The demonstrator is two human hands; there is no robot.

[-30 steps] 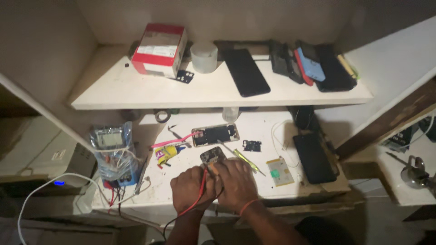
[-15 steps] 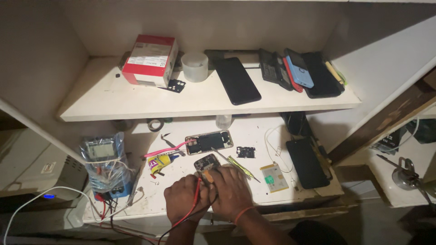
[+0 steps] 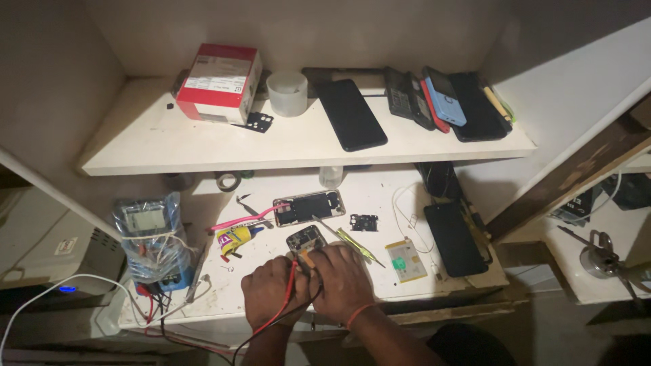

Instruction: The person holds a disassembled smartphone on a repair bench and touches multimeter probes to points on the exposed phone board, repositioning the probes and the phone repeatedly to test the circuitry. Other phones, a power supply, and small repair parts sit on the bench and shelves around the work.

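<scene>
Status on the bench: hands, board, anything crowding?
Left hand holds red probe lead; right hand beside it. Both on small dark circuit board. Green-handled tweezers lie close right.

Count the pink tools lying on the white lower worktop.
1: a pink plastic pry tool lies left of the opened phone, above the person's hands. Others may hide under clutter.

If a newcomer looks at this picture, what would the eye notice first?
First, the two hands, left and right, pressed together low on the white desk over a small opened phone, with red and black probe wires running under them. Next, the red box on the shelf above, at the left. Then the wrapped multimeter at the desk's left edge.
</scene>
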